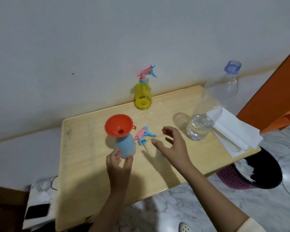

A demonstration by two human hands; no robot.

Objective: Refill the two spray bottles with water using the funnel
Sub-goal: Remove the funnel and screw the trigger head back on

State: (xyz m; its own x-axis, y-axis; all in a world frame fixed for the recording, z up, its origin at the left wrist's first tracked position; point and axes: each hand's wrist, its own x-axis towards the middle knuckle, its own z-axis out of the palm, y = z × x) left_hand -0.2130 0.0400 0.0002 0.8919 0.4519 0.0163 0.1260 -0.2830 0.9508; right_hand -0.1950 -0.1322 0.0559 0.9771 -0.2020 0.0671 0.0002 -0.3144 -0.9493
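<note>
Head view: left hand (119,162) grips the blue spray bottle (125,147) with the orange funnel (118,125) seated in its neck; right hand (173,144) hovers with fingers spread, holding nothing

A pale wooden table (84,164) sits against a white wall (74,39) — marble floor (199,206) below (orange panel (278,91) at right).

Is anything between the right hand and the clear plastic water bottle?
Nothing visible: only bare wooden tabletop separates the right hand from the clear plastic water bottle. The detached pink-and-blue spray head lies on the hand's other side.
</note>
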